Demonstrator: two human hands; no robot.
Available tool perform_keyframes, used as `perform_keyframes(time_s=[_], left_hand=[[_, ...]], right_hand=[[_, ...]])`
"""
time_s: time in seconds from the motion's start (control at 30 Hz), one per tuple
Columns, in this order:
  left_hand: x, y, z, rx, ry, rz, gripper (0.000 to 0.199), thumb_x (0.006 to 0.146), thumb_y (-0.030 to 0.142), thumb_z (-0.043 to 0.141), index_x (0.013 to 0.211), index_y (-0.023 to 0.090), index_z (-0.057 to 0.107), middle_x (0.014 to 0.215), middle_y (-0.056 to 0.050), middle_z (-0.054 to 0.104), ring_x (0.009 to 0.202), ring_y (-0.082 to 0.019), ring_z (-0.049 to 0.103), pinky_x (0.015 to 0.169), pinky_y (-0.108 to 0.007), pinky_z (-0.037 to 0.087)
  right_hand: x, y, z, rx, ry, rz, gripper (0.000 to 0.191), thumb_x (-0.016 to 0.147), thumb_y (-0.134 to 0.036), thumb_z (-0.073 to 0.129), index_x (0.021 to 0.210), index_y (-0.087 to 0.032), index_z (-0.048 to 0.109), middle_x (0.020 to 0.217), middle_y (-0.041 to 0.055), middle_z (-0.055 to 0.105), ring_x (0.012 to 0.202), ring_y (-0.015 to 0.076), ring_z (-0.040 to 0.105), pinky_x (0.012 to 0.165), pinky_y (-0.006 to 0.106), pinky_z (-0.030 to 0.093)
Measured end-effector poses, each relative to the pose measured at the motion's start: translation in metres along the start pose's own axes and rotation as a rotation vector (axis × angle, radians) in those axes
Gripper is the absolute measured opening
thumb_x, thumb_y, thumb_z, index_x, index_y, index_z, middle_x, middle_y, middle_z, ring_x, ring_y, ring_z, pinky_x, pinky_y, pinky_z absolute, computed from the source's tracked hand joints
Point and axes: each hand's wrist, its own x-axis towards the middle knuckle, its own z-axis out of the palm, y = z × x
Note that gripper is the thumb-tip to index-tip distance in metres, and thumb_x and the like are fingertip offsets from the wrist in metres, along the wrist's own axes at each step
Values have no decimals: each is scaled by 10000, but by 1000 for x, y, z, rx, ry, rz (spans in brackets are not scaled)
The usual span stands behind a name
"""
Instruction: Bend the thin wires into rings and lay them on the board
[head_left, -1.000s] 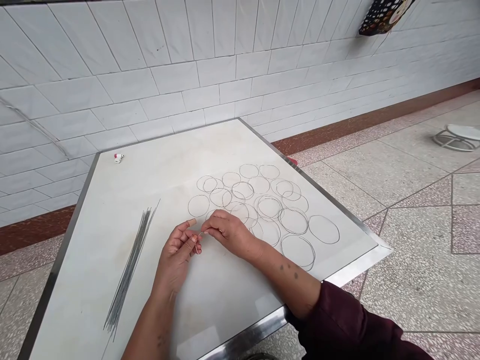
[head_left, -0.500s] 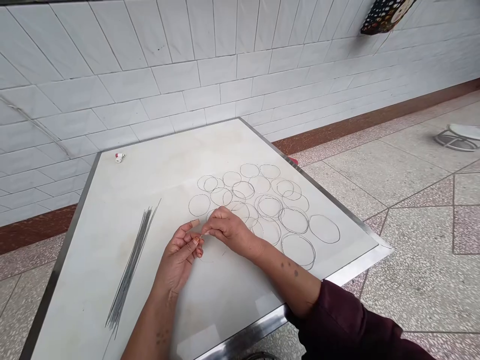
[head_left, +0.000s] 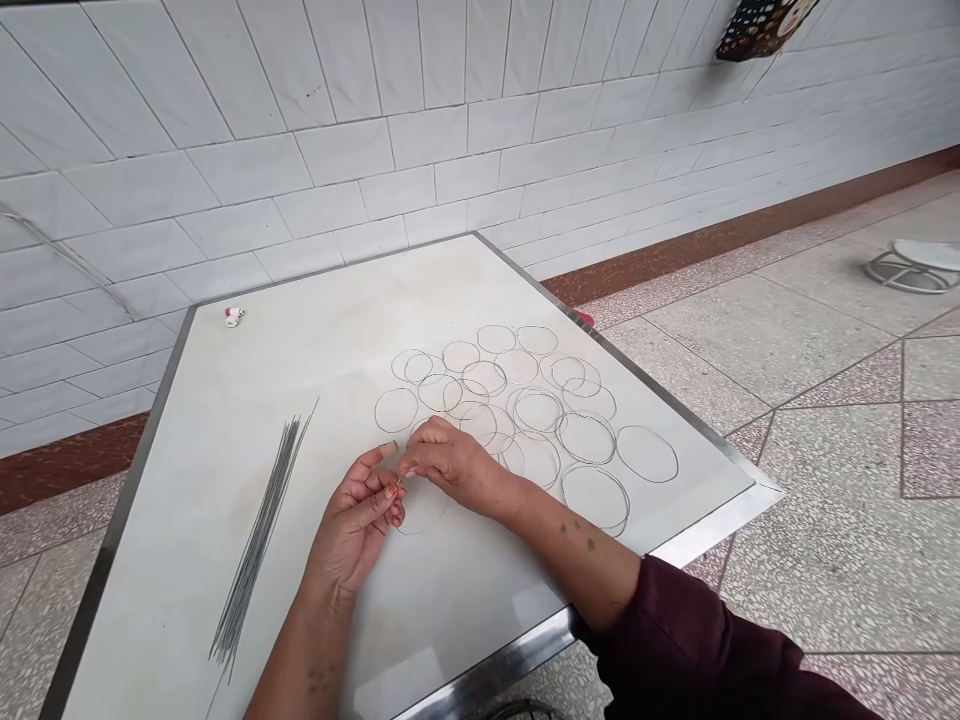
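Between my two hands is a thin wire loop, its curve hanging faintly below the fingers. My left hand pinches the wire between thumb and fingers; its index finger, with a tan wrap at the tip, points up. My right hand grips the wire ends close beside the left thumb, fingertips pressed together. Exactly how the ends cross is too small to tell. Beyond and right of my hands lie several wire rings, many overlapping. A bundle of straight wires lies left of my left hand.
The white table has a metal edge and stands by a tiled wall. A small red-and-white object sits at its far left corner. A round stool stands on the floor at right; a dark patterned item hangs above.
The wire loop now shows more clearly below my fingers. My right hand has turned slightly at the wire ends, while the left stays pinched. The whole view has shifted a little.
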Motion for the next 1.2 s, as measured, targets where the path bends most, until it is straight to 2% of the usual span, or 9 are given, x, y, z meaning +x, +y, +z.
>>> perform_keyframes(time_s=[0.23, 0.43, 0.73, 0.93, 1.2], left_hand=[[-2, 3, 3, 35, -8, -27, 468, 744, 186, 785, 1192, 216, 653, 765, -6, 600, 653, -118, 546, 583, -237, 478], [-3, 3, 3, 203, 15, 17, 436, 803, 256, 748, 1221, 239, 626, 814, 3, 599, 674, -124, 544, 630, -267, 496], [-4, 3, 4, 338, -27, 47, 476, 811, 302, 741, 1262, 250, 598, 782, 20, 585, 665, -133, 539, 627, -281, 482], [-5, 4, 4, 258, -44, 21, 506, 779, 246, 761, 1264, 241, 616, 744, 23, 591, 651, -132, 541, 610, -265, 462], [-5, 4, 3, 98, -34, -20, 504, 763, 194, 769, 1248, 228, 639, 735, 21, 571, 629, -112, 521, 604, -249, 455]], right_hand=[[1, -2, -4, 63, -33, 28, 118, 942, -162, 599, 922, -223, 698, 891, 24, 582, 902, 152, 533, 785, 273, 504], [-1, -3, -5, 119, -100, 64, 124, 944, -162, 593, 948, -227, 698, 928, 28, 585, 944, 157, 547, 782, 269, 504], [1, -4, -11, 159, -186, 90, 95, 945, -208, 608, 914, -210, 697, 849, 18, 586, 907, 156, 560, 776, 263, 495], [4, -6, -13, 168, -185, 73, 71, 924, -216, 642, 869, -211, 687, 813, 4, 631, 871, 150, 569, 778, 261, 489], [3, -7, -12, 143, -133, 51, 76, 942, -219, 612, 929, -216, 687, 887, 20, 599, 880, 145, 559, 765, 265, 504]])
